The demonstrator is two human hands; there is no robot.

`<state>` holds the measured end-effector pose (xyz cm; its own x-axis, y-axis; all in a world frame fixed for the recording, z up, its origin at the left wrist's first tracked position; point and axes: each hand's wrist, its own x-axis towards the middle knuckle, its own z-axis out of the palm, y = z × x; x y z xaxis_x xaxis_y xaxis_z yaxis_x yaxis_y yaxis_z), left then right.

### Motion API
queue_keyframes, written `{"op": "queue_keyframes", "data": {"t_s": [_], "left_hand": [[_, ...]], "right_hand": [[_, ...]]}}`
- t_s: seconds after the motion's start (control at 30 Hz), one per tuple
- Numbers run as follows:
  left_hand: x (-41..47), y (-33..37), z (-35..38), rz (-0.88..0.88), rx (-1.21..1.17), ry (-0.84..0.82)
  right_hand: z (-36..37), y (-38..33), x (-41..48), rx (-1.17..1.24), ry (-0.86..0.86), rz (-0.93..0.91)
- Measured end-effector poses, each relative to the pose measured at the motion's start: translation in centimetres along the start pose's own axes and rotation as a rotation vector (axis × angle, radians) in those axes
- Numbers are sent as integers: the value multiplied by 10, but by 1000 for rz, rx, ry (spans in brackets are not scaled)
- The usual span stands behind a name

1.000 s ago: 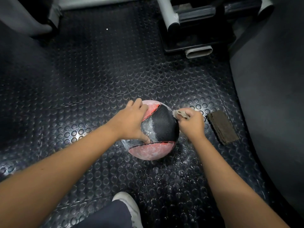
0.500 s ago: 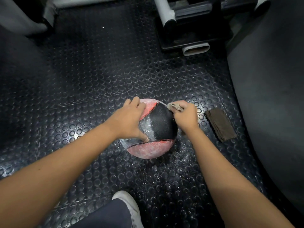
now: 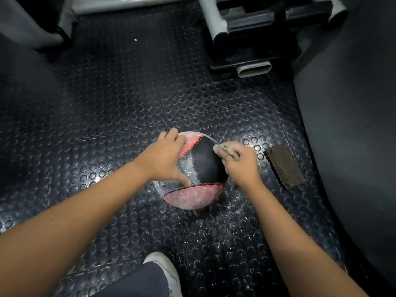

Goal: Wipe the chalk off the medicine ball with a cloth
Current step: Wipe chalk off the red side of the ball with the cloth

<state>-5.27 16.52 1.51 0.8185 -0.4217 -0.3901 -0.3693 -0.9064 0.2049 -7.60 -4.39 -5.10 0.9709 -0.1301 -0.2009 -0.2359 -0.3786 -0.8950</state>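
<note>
The left hand (image 3: pixel 165 161) lies spread over the left side of the medicine ball (image 3: pixel 205 163), fingers fairly straight and thumb pressed near the seam, apparently to stop it rolling on the studded rubber floor (image 3: pixel 107 125). The right hand (image 3: pixel 242 166) is bunched around a pale cloth (image 3: pixel 226 147) pressed against the ball's far right edge. White chalk (image 3: pixel 188 195) coats the near red panel, and a folded brown pad (image 3: pixel 285 167) lies on the floor to the right.
</note>
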Motion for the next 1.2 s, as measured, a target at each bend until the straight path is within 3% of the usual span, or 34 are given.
{"op": "queue_keyframes", "data": {"t_s": [0.13, 0.27, 0.47, 0.57, 0.67, 0.83, 0.93, 1.07, 1.2], "left_hand": [[-4, 0, 4, 4, 1, 5], [1, 3, 1, 2, 22, 0], [1, -2, 2, -10, -7, 0], [2, 3, 4, 12, 10, 11], [4, 2, 1, 2, -2, 8], [1, -11, 0, -34, -97, 4], [1, -14, 1, -60, -128, 6], [-1, -18, 0, -83, -154, -1], [-4, -20, 0, -91, -167, -2]], "right_hand": [[-10, 17, -5, -51, -14, 81], [0, 8, 10, -44, 40, 11], [-16, 6, -19, 18, -73, 34], [-16, 8, -7, -33, -15, 78], [-6, 0, 0, -43, 12, 8], [-22, -12, -16, 167, -107, 89], [-44, -2, -13, 274, -2, 201], [-68, 5, -3, 729, 33, 416], [-72, 4, 1, 771, -123, 532]]}}
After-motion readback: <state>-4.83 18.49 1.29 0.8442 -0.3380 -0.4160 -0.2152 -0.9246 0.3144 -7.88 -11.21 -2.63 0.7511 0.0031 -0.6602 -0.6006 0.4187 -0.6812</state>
